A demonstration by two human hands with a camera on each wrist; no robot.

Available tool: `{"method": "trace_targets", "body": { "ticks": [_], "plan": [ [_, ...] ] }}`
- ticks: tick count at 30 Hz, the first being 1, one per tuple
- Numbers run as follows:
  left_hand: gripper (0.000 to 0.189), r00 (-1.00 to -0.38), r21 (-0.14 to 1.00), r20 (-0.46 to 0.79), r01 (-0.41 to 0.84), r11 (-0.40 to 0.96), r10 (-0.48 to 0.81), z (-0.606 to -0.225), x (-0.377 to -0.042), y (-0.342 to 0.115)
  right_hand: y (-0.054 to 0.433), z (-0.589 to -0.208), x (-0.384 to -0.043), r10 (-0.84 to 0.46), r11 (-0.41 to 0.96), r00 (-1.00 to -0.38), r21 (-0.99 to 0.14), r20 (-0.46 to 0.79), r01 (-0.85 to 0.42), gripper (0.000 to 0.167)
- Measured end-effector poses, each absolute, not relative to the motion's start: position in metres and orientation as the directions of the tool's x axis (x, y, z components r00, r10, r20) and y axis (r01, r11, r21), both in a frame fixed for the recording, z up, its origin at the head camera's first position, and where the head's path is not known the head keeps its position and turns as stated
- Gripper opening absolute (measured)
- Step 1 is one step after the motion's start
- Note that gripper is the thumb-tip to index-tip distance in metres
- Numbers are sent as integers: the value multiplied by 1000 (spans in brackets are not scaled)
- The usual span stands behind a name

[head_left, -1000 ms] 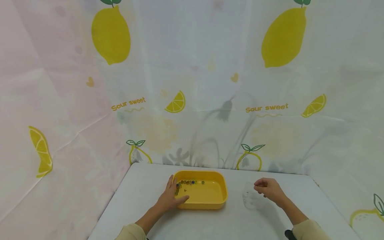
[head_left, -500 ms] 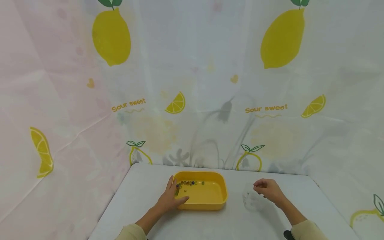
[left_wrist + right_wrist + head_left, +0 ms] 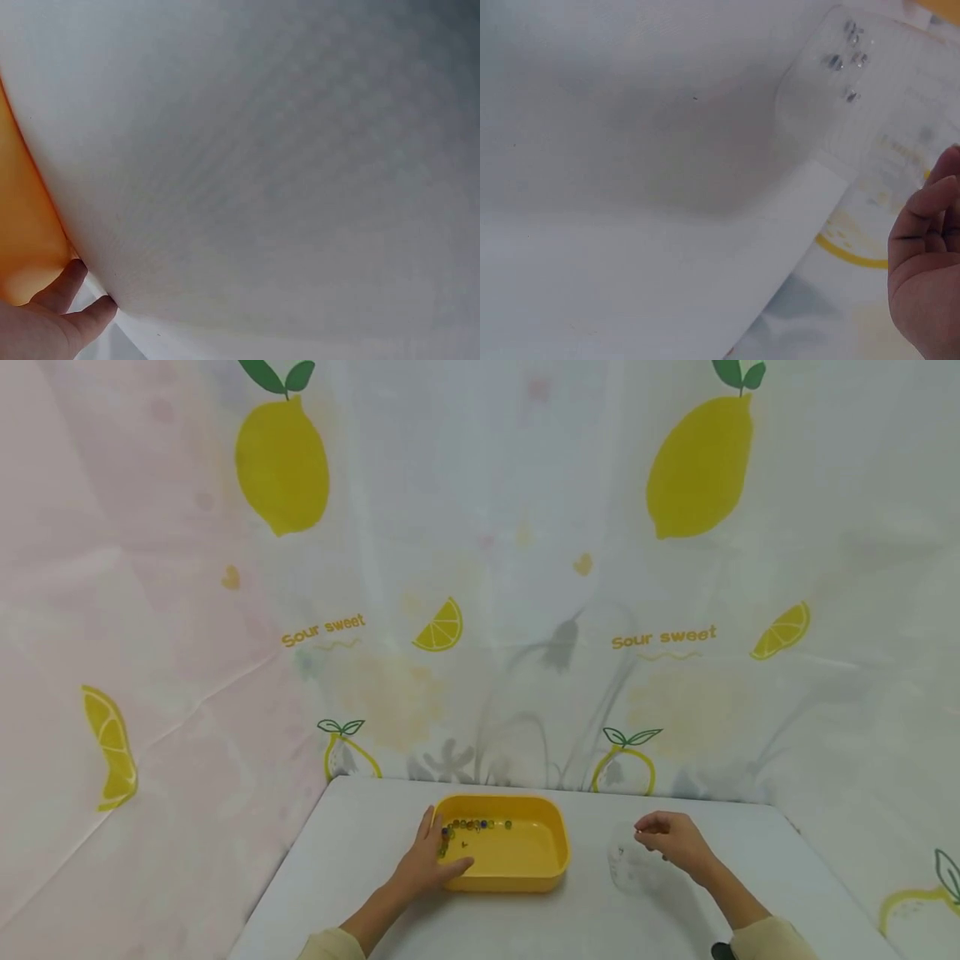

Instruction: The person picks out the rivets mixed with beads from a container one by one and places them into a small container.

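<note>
In the head view my left hand [image 3: 422, 858] rests against the left end of a yellow tray [image 3: 556, 878], fingers extended along the outside and thumb over the front left corner. The left wrist view shows fingertips by the tray's outer wall [image 3: 26, 225]. Several glass marbles [image 3: 470, 825] lie in the tray along its left and far sides. My right hand [image 3: 677, 843] has thumb and forefinger together at the upper edge of a clear plastic container [image 3: 810, 90] and seems to pinch it; the contact is partly hidden. Several clear, shiny pieces [image 3: 851, 95] sit inside the container.
A white table [image 3: 555, 927] carries the tray and, to its right, the container. Behind and at both sides hangs a pale lemon-print cloth [image 3: 487, 568]. The tray stands near the table's far edge.
The scene has shifted slightly downward in the head view. Both hands, the tray and the container keep their places relative to each other.
</note>
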State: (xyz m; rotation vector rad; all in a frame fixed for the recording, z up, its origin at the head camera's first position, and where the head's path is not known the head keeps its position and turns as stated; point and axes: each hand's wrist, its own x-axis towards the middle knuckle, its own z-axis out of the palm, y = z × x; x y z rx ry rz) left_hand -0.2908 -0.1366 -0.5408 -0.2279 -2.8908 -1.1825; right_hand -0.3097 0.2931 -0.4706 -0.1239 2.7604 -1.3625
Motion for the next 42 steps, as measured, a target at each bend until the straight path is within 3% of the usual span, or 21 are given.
{"method": "trace_targets", "body": {
  "ticks": [25, 42],
  "plan": [
    [106, -986, 680, 72, 158, 716, 149, -534, -293, -136, 308, -480, -307, -111, 643, -993, -758, 49, -109, 20],
    [112, -983, 655, 32, 157, 739, 181, -533, -291, -140, 307, -485, -305, -79, 632, -997, -773, 1, -51, 22]
  ]
}}
